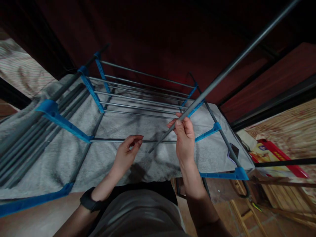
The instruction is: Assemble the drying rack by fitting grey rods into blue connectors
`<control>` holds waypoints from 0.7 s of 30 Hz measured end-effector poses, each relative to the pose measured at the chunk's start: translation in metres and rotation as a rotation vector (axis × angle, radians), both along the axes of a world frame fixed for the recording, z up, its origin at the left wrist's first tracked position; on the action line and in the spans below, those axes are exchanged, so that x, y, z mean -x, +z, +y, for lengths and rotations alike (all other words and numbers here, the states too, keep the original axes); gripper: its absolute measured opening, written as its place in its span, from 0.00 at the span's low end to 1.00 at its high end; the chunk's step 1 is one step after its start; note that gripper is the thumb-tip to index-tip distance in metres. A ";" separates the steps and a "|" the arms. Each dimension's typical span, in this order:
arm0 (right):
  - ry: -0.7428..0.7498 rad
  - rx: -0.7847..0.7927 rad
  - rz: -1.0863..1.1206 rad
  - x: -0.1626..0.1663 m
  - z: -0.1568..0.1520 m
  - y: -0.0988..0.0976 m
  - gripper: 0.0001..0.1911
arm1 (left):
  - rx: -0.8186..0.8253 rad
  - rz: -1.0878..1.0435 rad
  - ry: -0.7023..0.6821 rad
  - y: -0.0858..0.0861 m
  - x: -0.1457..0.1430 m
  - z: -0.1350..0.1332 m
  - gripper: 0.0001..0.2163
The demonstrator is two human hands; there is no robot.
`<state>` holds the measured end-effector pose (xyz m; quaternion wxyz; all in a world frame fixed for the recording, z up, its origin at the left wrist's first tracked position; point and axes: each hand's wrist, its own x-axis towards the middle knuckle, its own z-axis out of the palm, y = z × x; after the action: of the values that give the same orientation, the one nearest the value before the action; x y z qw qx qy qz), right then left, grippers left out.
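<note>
My right hand [184, 135] grips a long grey metal tube [212, 85] between thumb and fingers. The tube slants from a low end near the middle up to the top right. My left hand [128, 148], wearing a dark wristband, is empty, with fingers curved and the thumb slightly apart. It hovers close to the front crossbar [106, 140] of a rack lying on its side. That rack has grey tubes and blue plastic brackets [66, 120]. Several thin crossbars [138, 100] span its two sides.
Several loose grey tubes [37, 144] lie at the left on a grey cloth [158, 164] covering the table. A phone [232, 153] rests at the right beside the rack's tube. Beyond it are a red and yellow package [276, 158] and a wooden folding piece [247, 215] on the tiled floor.
</note>
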<state>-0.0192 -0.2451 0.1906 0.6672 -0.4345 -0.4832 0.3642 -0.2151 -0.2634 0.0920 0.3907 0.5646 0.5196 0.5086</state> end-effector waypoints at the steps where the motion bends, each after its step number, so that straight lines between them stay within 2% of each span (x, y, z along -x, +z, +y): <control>1: -0.015 -0.007 -0.017 0.001 0.000 0.002 0.16 | 0.023 -0.010 0.014 -0.003 0.002 0.000 0.16; 6: -0.027 -0.020 -0.162 0.009 -0.007 -0.003 0.14 | 0.101 -0.038 0.063 -0.006 0.010 -0.005 0.17; 15: -0.043 -0.061 -0.505 0.006 -0.016 -0.032 0.11 | 0.135 -0.162 0.097 0.007 0.013 -0.010 0.15; 21: 0.027 -0.075 -0.655 0.004 -0.019 -0.057 0.12 | 0.204 -0.314 0.102 0.012 0.004 -0.015 0.14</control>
<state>-0.0232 -0.2644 0.1338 0.4870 -0.4973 -0.6908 0.1958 -0.2190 -0.2780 0.1043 0.4959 0.4089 0.5290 0.5542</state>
